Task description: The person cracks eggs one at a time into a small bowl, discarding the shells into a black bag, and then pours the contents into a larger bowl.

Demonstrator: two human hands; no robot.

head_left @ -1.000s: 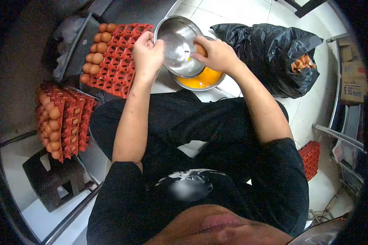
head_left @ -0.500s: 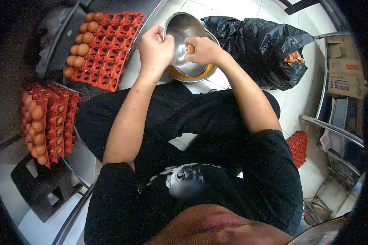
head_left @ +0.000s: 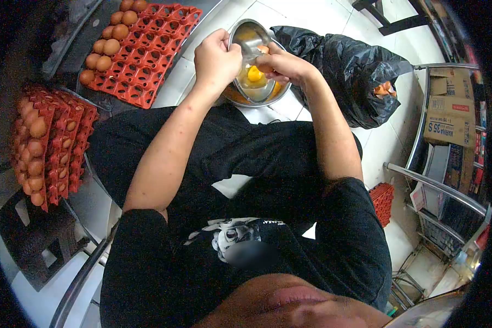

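Observation:
My left hand grips the rim of a small metal bowl, which is tilted over a larger metal bowl. An egg yolk with clear egg white lies inside the small bowl. Over its right side, my right hand has its fingers closed around a cracked eggshell, partly hidden by the fingers. Orange-yellow egg shows along the lower edge of the larger bowl; the small bowl covers the rest.
To the left lies a red egg tray with brown eggs along one side. Stacked trays of eggs stand below it. A black plastic bag holding eggshells is at right, near a metal rack with cardboard boxes.
The egg in my right hand has been opened, and its yolk and white are now in the small bowl. The view has shifted slightly.

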